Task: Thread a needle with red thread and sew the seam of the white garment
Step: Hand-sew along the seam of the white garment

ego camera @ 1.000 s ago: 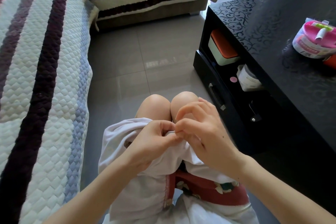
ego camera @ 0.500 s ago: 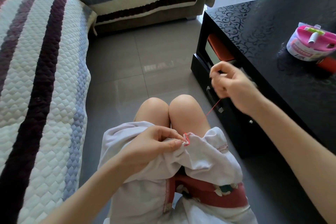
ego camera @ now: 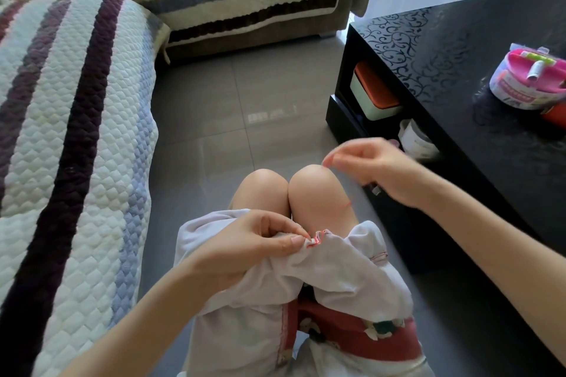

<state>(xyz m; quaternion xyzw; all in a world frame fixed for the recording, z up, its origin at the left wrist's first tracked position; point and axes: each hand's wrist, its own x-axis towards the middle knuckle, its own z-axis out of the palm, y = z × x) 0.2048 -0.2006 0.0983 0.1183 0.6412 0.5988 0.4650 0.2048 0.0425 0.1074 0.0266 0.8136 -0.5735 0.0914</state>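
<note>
Quilted cream sofa cover with purple and blue stripes point(ego camera: 76, 131) at left. Left hand point(ego camera: 245, 251) pinches gathered seam of white cotton garment point(ego camera: 337, 278) on lap, thumb against forefinger, beside red stitches point(ego camera: 315, 239). Right hand point(ego camera: 376, 168) raised over knee, thumb and forefinger pinched on thin red thread point(ego camera: 347, 203); needle too small to tell. Glossy black patterned table point(ego camera: 490, 147) at right, round pink sewing box point(ego camera: 530, 76) on top.

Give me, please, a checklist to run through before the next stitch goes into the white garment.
1. Seam grip: left hand pinches the white garment beside the red stitches: ok.
2. Working hand: right hand is lifted clear of the fabric, above the knee: ok.
3. Thread hold: its fingertips pinch the red thread: ok.
4. Thread free of knots: only a short stretch shows: cannot tell.
5. Needle orientation: needle too small and blurred: cannot tell.
</note>
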